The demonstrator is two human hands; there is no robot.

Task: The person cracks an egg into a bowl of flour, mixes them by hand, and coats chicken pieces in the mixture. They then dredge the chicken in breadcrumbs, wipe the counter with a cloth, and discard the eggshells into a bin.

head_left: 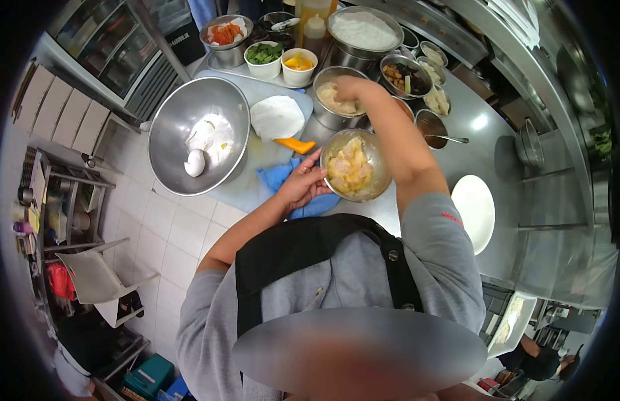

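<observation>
My left hand (304,185) grips the near left rim of a metal bowl (382,175), thumb at the edge and fingers beneath. In that bowl lie pale chunks coated in a yellow, egg-like liquid (350,170). Reaching forward, my right hand (350,89) dips into a metal pot (336,122) that holds a pale, beige mixture (335,100). Its fingertips are hidden there, so what they hold does not show. A blue cloth (313,206) lies under and beside my left hand. The orange handle of a tool (295,145) is close by.
Left stands a large steel bowl (164,160) with white powder and an egg-shaped white thing (194,163). A white round sheet (277,117) lies on the cutting board (262,160). Behind are cups of greens (264,53) and a powder-filled pot (364,30). Right is a white oval plate (473,214).
</observation>
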